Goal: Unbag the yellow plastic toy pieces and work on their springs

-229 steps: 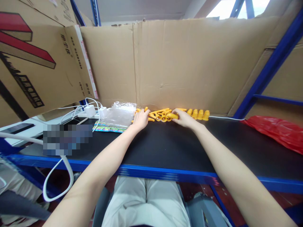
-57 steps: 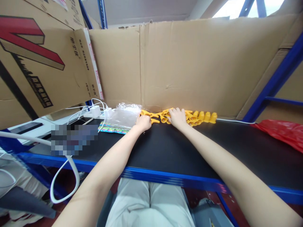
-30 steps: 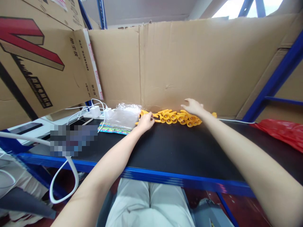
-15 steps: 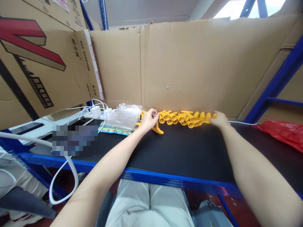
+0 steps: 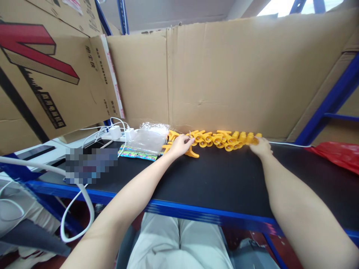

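Observation:
My left hand point(image 5: 181, 145) is over the left end of a row of yellow plastic pieces, thumb and fingers pinched together. Whatever is between those fingertips is too small to make out. Right beside and partly under it lies a yellow branched piece point(image 5: 193, 152). Hollow yellow cup-shaped pieces point(image 5: 217, 140) lie stacked along the row, several with open mouths facing me. At the row's right end, my right hand point(image 5: 262, 147) has its fingers closed around a yellow cup-shaped piece point(image 5: 255, 141), partly hidden by the fingers.
Left of the row, clear plastic bags point(image 5: 147, 140) lie above a colourful packet strip point(image 5: 138, 152). White chargers and cables point(image 5: 114, 131) stand farther left. A red plastic bag point(image 5: 338, 155) is at right. Cardboard point(image 5: 224, 82) walls the back of the black shelf point(image 5: 207, 186).
My left hand has shifted slightly right and down along the row. My right hand has turned a little, and the end cup-shaped piece now sits at its fingers.

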A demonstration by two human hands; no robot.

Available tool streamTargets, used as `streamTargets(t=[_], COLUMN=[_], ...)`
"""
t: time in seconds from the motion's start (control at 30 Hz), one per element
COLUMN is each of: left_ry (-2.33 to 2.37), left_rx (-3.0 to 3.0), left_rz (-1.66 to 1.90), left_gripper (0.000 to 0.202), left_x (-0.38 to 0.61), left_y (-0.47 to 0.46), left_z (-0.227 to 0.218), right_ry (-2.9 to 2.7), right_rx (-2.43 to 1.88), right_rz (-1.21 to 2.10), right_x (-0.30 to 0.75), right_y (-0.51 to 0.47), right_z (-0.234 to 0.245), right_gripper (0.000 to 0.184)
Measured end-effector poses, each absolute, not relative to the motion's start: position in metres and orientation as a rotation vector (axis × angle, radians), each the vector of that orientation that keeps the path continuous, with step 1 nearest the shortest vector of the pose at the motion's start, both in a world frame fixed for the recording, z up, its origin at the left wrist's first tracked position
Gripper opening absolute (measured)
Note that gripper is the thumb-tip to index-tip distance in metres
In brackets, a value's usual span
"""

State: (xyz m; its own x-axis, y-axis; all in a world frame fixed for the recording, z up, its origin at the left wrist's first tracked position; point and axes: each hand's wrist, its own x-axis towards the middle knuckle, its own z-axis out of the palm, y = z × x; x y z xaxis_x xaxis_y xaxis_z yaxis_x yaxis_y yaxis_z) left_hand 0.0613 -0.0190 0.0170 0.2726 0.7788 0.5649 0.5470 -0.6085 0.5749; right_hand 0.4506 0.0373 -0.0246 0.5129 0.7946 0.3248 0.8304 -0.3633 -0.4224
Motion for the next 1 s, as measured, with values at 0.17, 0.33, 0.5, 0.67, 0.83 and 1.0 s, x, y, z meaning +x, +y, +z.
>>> streamTargets(t=[0.17, 0.33, 0.5, 0.67, 0.83, 1.0], left_ry=[1.294, 1.336, 1.381, 1.419, 1.428, 1.443], left_rx=[2.235, 2.303, 2.383, 2.471, 2.537, 2.582], left_rz=[1.040, 0.884, 0.752, 0.701, 0.690, 0.857], left_gripper=[0.043, 0.038, 0.030, 0.035, 0.030, 0.016], left_x=[0.063, 0.063, 0.062, 0.061, 0.061, 0.059], left_y=[-0.021, -0.023, -0.022, -0.019, -0.019, -0.018], left_z=[0.009, 0.005, 0.006, 0.004, 0.002, 0.003], right_ry=[-1.250, -1.242, -1.222, -1.194, -1.252, -1.197], right_rx=[-2.330, -2.353, -2.321, -2.336, -2.408, -2.358], right_rz=[0.130, 0.225, 0.244, 0.235, 0.247, 0.086], right_x=[0.453, 0.455, 0.454, 0.447, 0.438, 0.431], right_y=[0.043, 0.047, 0.045, 0.033, 0.013, -0.002], right_z=[-0.025, -0.024, -0.023, -0.022, -0.022, -0.022], right_gripper=[0.058, 0.059, 0.060, 0.058, 0.058, 0.050])
